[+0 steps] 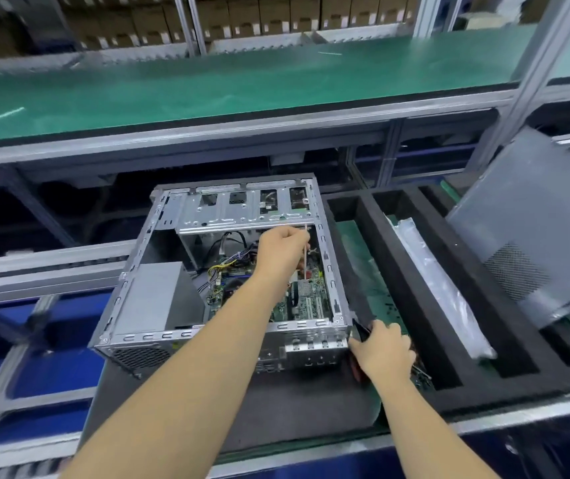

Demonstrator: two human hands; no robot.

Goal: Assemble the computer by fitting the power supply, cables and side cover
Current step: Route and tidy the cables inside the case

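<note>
An open metal computer case (159, 299) lies on its side on a dark mat, its motherboard (311, 299) and bundled cables (223, 267) exposed. A grey power supply (154, 299) sits in the case's near left corner. My left hand (281, 248) reaches inside near the drive cage and pinches a thin red cable (306, 261). My right hand (385, 349) is just outside the case's near right corner, fingers curled round a dark tool with red on it (359, 331). The grey side cover (532, 223) leans at the right.
A black foam tray (390, 271) with long slots lies right of the case; a plastic-wrapped part (442, 288) rests in one slot. A green conveyor belt (242, 81) runs behind, with cardboard boxes beyond. Aluminium frame rails cross at left.
</note>
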